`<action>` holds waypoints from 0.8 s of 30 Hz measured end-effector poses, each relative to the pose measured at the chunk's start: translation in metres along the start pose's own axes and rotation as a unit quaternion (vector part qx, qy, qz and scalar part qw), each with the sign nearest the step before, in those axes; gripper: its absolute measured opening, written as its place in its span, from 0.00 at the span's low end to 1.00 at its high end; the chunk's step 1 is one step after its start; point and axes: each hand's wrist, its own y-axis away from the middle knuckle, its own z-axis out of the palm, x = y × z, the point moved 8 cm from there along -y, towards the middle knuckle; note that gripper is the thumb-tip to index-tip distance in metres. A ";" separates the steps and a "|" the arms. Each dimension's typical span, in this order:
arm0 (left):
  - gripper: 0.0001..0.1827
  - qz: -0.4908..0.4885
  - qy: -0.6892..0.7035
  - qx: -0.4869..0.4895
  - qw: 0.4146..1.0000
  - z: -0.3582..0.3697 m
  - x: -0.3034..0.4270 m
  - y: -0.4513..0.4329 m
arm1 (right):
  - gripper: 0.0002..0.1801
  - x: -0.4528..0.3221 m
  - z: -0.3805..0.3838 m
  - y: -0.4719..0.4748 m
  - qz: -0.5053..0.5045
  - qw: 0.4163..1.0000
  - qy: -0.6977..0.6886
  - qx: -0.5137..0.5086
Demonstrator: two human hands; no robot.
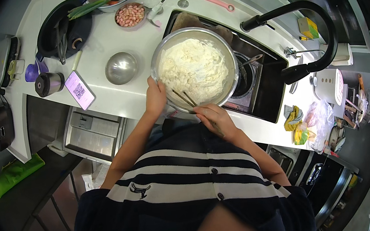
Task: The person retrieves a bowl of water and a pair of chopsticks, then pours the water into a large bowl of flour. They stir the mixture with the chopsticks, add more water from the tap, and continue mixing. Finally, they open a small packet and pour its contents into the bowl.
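A large stainless steel mixing bowl (pixel 234 74) full of pale flour mixture (pixel 196 65) is in front of me, partly over the sink. My left hand (pixel 155 96) grips its left rim, the thumb on the near side of the wall. In my right hand (pixel 216 118) is a pair of chopsticks (pixel 184 98), their tips down in the clumpy, shaggy near-left part of the mixture. To the left, a smaller metal bowl (pixel 121 68) rests on the counter, its inside not visible or hard to make out from the glare.
The black sink (pixel 276 94) lies right of the bowl, with a black faucet (pixel 313 6) arching over it. A bowl of peanuts (pixel 130 15), a peeler-like white tool (pixel 157 9), a phone (pixel 79 90) showing a code, and a black pan (pixel 47 35) stand left. Plastic bags (pixel 319 119) lie right.
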 end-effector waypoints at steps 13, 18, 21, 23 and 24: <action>0.27 0.008 0.033 -0.045 0.998 -0.008 0.003 -0.003 | 0.11 0.155 -0.044 -0.012 0.266 0.900 -0.253 0.236; 0.29 0.101 -0.141 0.067 0.983 -0.050 0.082 -0.010 | 0.14 0.179 -0.091 0.024 0.259 0.930 -0.119 0.233; 0.15 0.352 -0.171 0.139 0.910 -0.043 0.159 -0.043 | 0.17 0.206 -0.107 0.061 0.299 0.901 -0.155 0.275; 0.07 0.399 -0.125 0.124 0.900 -0.026 0.194 -0.084 | 0.18 0.212 -0.107 0.072 0.338 0.838 -0.289 0.315; 0.07 0.412 -0.107 0.115 0.897 -0.012 0.209 -0.109 | 0.19 0.214 -0.111 0.077 0.344 0.835 -0.277 0.327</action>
